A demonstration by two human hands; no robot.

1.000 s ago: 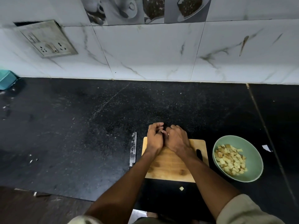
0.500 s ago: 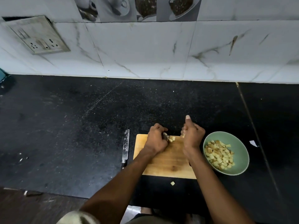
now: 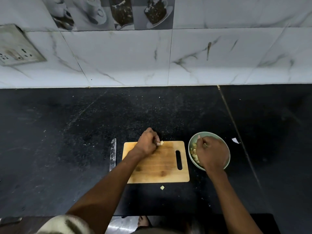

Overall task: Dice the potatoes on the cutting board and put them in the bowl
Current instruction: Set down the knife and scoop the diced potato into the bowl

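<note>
A wooden cutting board (image 3: 162, 168) lies on the black counter. My left hand (image 3: 147, 142) is at its far edge, fingers curled around a few pale potato cubes (image 3: 161, 143) that peek out by the fingertips. A green bowl (image 3: 194, 141) stands right of the board with diced potato (image 3: 194, 152) inside. My right hand (image 3: 211, 152) hovers over the bowl with fingers curled; whether it holds pieces is hidden. A single potato cube (image 3: 162, 187) lies on the counter just in front of the board.
A knife (image 3: 113, 153) lies on the counter left of the board, blade pointing away. A small white scrap (image 3: 235, 140) sits right of the bowl. The tiled wall (image 3: 168, 61) closes the back. The counter's front edge (image 3: 185, 214) runs near my body.
My right hand has moved from the board's far edge to over the bowl. My left hand stays at the board's far edge with a few cubes. The view has shifted slightly.
</note>
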